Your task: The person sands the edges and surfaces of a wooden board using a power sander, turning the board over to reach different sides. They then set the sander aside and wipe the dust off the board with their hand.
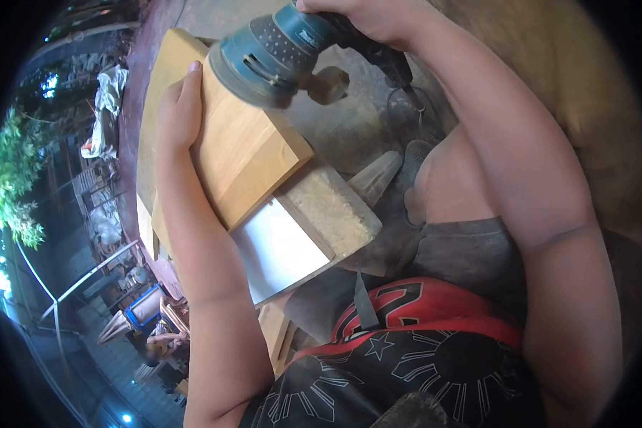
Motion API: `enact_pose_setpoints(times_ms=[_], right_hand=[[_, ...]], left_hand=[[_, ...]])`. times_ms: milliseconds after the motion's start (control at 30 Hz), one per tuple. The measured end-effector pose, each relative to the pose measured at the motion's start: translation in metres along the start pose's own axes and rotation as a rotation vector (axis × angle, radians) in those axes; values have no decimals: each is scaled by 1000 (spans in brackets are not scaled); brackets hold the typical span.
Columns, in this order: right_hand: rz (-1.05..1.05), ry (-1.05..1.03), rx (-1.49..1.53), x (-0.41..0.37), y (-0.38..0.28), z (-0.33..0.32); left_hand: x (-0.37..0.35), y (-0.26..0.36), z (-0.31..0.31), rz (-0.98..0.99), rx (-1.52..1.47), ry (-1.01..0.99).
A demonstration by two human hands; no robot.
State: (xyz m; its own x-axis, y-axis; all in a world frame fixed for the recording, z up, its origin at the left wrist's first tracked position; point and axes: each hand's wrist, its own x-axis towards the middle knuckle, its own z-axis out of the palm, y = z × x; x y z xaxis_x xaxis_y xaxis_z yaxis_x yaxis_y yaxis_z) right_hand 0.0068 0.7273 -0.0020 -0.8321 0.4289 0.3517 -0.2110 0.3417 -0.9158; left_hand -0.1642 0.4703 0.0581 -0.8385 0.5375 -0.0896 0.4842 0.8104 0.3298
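My right hand [346, 8] is at the top edge of the view, wrapped over the head of a teal random orbital sander [278, 46]; some of its fingers are cut off by the frame. The sander's round pad rests on or just over the far right edge of a light wooden board [246, 153]. My left hand [180, 110] grips the board on its left side. Its thumb lies along the top face, while the other fingers are mostly hidden. Beneath the near end of the board are a white panel [282, 242] and a dusty block [335, 214].
More wooden pieces [274, 332] lie below the panel, near my lap. The sander's dark cord [406, 89] hangs to the right of the work. At far left, a co-worker [160, 346] is near a blue-framed object [146, 305], with cluttered racks and greenery beyond.
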Motion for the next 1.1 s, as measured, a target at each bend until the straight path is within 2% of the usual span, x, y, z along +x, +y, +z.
enact_pose_setpoints(times_ms=[33,133,233,333,433,533,633,733,833,933,1033,1100], right_hand=[[-31,29,6,0,2,3],[-293,44,-199,2,23,6],[-193,-73,-60,0,12,-1],[-23,-7,-21,-2,-2,1],[-267,8,-199,-2,18,3],[30,-73,86,-2,-8,-5],[5,56,-42,-2,-2,2],[-461,9,-359,2,24,1],[74,-106,69,0,-17,-9],[127,-40,66,-5,-20,-8],[-15,-179,-70,-7,-7,-13],[124,-129,-15,-13,-18,-14]], left_hand=[[1,-2,0,6,-7,-16],[6,-11,2,19,-15,-33],[5,-6,1,5,20,-5],[6,-10,1,-1,24,-6],[6,-12,1,15,8,-15],[7,-10,0,16,-1,-5],[3,-4,-1,-1,13,9],[9,-12,0,21,-5,-16],[8,-10,-3,-2,13,-1],[3,-2,-2,-15,51,28],[4,-1,-3,-20,50,5],[5,1,-4,-19,41,-7]])
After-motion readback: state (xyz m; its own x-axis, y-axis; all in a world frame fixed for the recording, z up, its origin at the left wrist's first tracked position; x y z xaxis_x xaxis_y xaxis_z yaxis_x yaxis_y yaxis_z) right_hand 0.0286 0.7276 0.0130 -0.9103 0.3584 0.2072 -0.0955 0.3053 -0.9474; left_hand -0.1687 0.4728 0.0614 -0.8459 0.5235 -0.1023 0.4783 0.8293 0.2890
